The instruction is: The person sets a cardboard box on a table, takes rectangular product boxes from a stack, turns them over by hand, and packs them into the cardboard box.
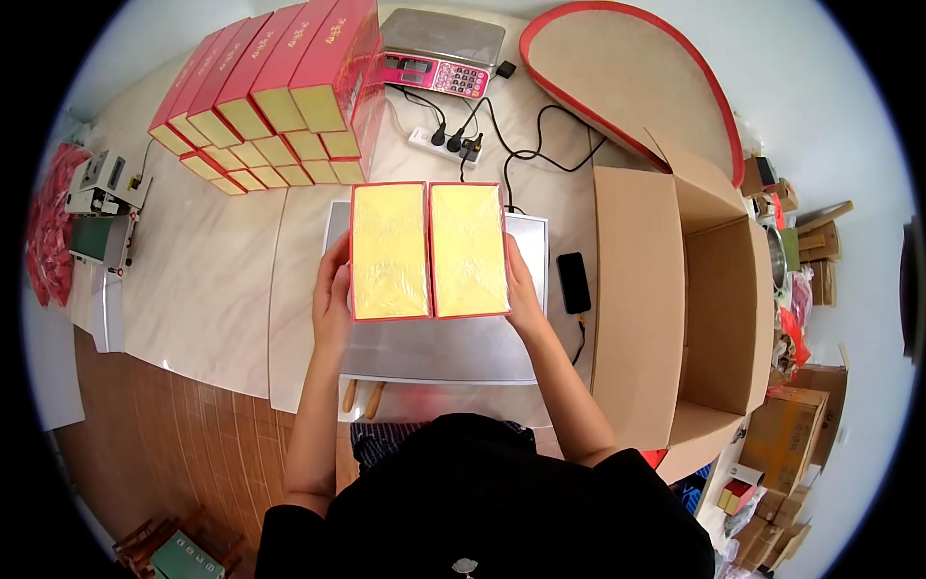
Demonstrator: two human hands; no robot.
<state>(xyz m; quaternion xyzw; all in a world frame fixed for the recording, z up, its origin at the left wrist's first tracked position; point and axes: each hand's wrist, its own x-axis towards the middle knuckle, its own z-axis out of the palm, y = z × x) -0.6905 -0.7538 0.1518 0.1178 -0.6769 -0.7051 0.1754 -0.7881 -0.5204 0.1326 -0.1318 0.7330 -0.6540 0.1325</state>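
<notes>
Two red-and-yellow gift boxes (pixel 390 253) in clear shiny film are held side by side, their yellow faces toward me. My left hand (pixel 333 285) is closed against the outer edge of the left box, its fingers partly hidden behind it. Against the outer side of the right box (pixel 470 251) presses my right hand (pixel 523 285), its fingers also mostly hidden. Below the pair is a flat silver metal plate (pixel 444 352) on the table. Similar red boxes (pixel 280 58) stand stacked at the far left.
An open cardboard carton (pixel 637 309) stands at the right. Beside the plate lies a black phone (pixel 573 283) on a cable. Further back are a pink-and-grey scale (pixel 439 48), a power strip (pixel 446 145) with loose cords and a red-rimmed beige panel (pixel 627 77). A small machine (pixel 101 198) sits far left.
</notes>
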